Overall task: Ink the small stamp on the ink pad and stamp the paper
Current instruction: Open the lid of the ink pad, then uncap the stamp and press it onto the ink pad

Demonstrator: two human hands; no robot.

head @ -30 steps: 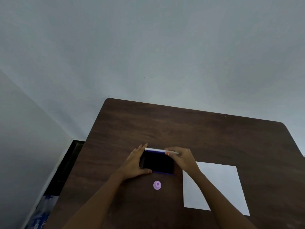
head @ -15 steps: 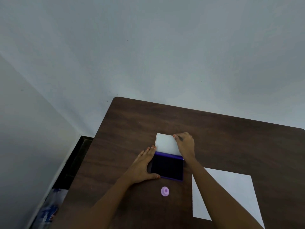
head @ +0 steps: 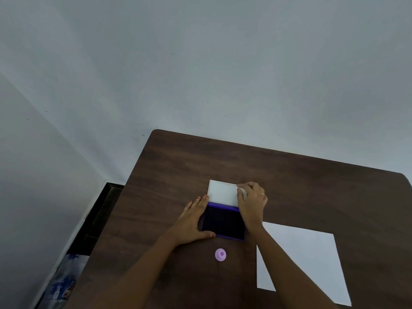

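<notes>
Since half a second ago, little has shifted: the white lid (head: pixel 223 192) of the ink pad (head: pixel 224 221) lies folded back flat on the bench (head: pixel 312 186), as it did then, and the right hand (head: pixel 252 201) still pinches its far right corner between thumb and fingers. A second ago that lid stood only half raised. The left hand (head: pixel 191 221) lies open and flat against the pad's left side, thumb along its near edge, its grip holding nothing (merely bracing). The dark, purple-rimmed ink surface is uncovered. The small stamp (head: pixel 220 254), a pale purple round piece, stands alone on the bench just nearer than the pad. The paper (head: pixel 312 264) lies to the right, partly crossed by the right forearm.
</notes>
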